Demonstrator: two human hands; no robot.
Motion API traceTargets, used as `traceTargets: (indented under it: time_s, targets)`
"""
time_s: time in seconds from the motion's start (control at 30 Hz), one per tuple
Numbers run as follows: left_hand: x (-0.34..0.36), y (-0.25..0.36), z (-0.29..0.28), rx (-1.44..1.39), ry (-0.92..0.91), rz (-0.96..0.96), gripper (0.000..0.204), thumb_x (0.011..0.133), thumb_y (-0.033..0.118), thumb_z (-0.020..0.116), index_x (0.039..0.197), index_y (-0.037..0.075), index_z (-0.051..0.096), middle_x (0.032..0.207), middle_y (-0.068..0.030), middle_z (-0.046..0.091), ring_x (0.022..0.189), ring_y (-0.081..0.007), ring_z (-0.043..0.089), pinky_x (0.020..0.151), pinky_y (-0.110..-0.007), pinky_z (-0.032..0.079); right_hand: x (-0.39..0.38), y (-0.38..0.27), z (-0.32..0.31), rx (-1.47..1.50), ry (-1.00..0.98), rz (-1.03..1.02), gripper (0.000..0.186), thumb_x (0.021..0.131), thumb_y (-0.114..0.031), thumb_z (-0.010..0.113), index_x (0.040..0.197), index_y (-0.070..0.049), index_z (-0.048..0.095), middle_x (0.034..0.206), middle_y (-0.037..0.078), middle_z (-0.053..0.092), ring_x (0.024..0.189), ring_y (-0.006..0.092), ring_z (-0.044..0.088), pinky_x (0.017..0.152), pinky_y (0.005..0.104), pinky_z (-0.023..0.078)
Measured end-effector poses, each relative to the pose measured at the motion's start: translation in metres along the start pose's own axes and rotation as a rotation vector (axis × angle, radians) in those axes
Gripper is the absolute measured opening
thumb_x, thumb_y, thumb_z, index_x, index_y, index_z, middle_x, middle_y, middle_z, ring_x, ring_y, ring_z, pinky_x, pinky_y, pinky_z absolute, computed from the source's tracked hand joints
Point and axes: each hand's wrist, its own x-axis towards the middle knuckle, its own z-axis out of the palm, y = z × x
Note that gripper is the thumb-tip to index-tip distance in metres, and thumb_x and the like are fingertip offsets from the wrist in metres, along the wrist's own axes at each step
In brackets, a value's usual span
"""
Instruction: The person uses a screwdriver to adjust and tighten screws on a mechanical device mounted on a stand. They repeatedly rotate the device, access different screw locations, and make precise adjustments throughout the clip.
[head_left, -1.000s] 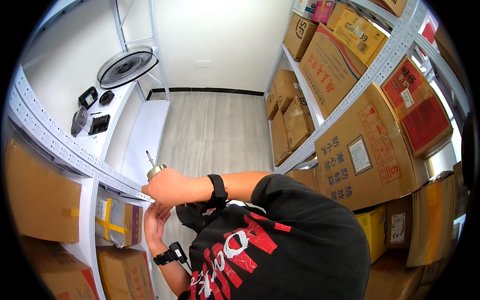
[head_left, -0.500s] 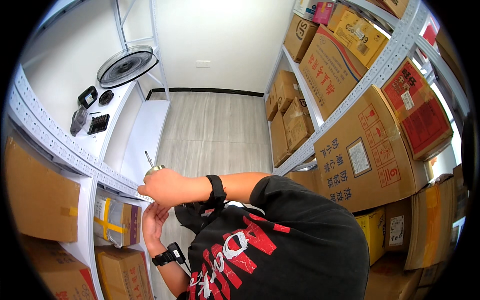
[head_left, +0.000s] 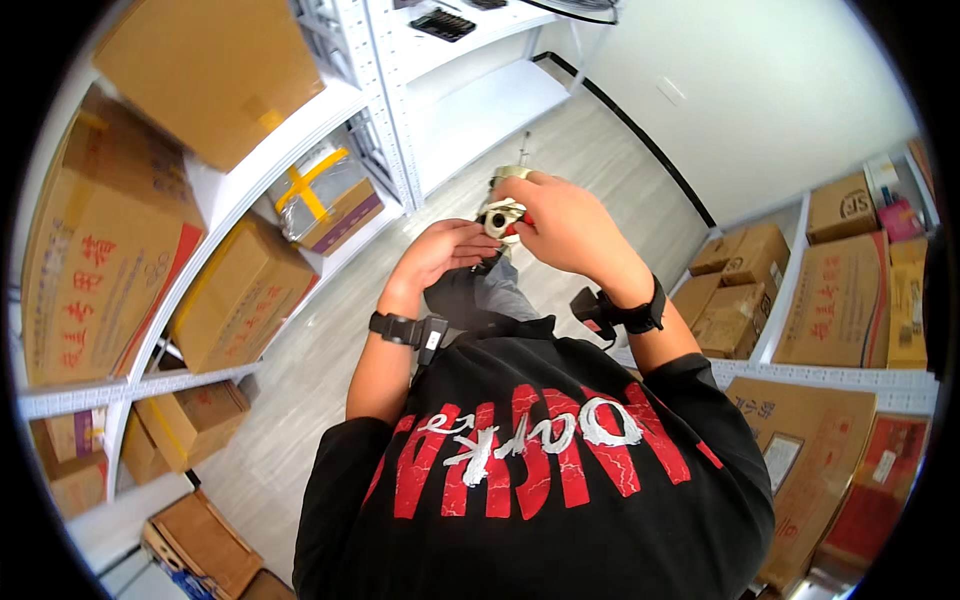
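My right hand (head_left: 565, 225) grips a brass-coloured motor assembly (head_left: 512, 175) with a thin metal shaft pointing away from me. A cream lower part (head_left: 498, 220) with a round black hole and some red shows beside my right thumb. My left hand (head_left: 440, 252) is just left of and below it, fingers bent and pressed together at the assembly's lower side; part of their grip is hidden.
Shelves of cardboard boxes flank me left (head_left: 120, 240) and right (head_left: 830, 300). A white shelf (head_left: 485, 125) stands ahead, with a black case (head_left: 440, 25) and black wire grille (head_left: 570, 12) above. A white wall (head_left: 770, 100) borders the tiled floor (head_left: 290, 420) at the right.
The view has turned left, bringing the left-hand boxes inward and the far shelf upward. My hands and the motor assembly are now more upright in view, exposing its cream part and red.
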Motion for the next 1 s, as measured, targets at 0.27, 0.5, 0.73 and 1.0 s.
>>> traceTargets:
  time_s: [0.27, 0.5, 0.73, 1.0]
  targets:
    - [0.008, -0.007, -0.007, -0.003, 0.021, -0.023, 0.032, 0.102, 0.024, 0.057, 0.121, -0.001, 0.060, 0.114, -0.0136, 0.072, 0.104, -0.0213, 0.071, 0.085, -0.030, 0.056, 0.010, -0.014, -0.005, -0.134, -0.106, 0.152, 0.018, 0.082, -0.014, 0.070, 0.098, -0.008, 0.063, 0.087, 0.014, 0.067, 0.085, 0.0350, 0.067, 0.070, 0.0467, 0.052]
    - [0.008, -0.008, -0.007, -0.009, 0.018, -0.017, 0.032, 0.102, 0.025, 0.058, 0.120, -0.001, 0.061, 0.112, -0.0131, 0.072, 0.104, -0.0207, 0.071, 0.085, -0.030, 0.055, 0.004, -0.010, 0.000, -0.110, 0.004, -0.008, 0.018, 0.084, -0.016, 0.069, 0.098, -0.007, 0.062, 0.084, 0.015, 0.069, 0.082, 0.0356, 0.068, 0.068, 0.0482, 0.052]
    - [0.007, -0.006, -0.005, 0.012, 0.035, -0.017, 0.033, 0.101, 0.025, 0.059, 0.121, -0.002, 0.060, 0.113, -0.0134, 0.072, 0.103, -0.0201, 0.071, 0.087, -0.030, 0.055, 0.007, -0.002, 0.006, -0.148, -0.032, 0.036, 0.015, 0.084, -0.013, 0.067, 0.097, -0.007, 0.062, 0.082, 0.015, 0.069, 0.081, 0.0386, 0.067, 0.068, 0.0492, 0.052]
    - [0.004, -0.006, -0.005, -0.001, 0.040, -0.009, 0.032, 0.101, 0.023, 0.059, 0.120, -0.003, 0.061, 0.112, -0.0142, 0.073, 0.104, -0.0214, 0.071, 0.089, -0.031, 0.055, 0.006, -0.010, 0.004, -0.073, -0.011, 0.012, 0.016, 0.086, -0.012, 0.065, 0.101, -0.007, 0.063, 0.079, 0.013, 0.068, 0.077, 0.0373, 0.066, 0.066, 0.0475, 0.050]
